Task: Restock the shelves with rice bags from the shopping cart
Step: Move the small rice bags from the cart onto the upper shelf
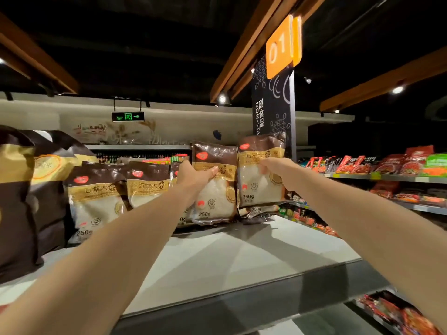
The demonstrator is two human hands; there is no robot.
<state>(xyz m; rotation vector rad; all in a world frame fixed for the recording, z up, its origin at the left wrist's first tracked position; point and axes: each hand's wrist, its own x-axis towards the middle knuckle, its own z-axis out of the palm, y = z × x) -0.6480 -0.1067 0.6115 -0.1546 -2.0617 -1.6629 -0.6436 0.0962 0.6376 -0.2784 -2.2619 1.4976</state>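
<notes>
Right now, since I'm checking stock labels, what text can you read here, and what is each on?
"01": orange aisle sign.
"副食品", "NON-STA" (cut off): black banner.
"五常大", "250g": each rice bag.
Green exit sign: arrow clear, characters blurred.
Wall lettering and red snack packs: too blurred to read.

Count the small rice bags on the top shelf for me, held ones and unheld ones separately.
Held bags: 2
Unheld bags: 4, one mostly hidden behind the left arm
Total: 6
</notes>
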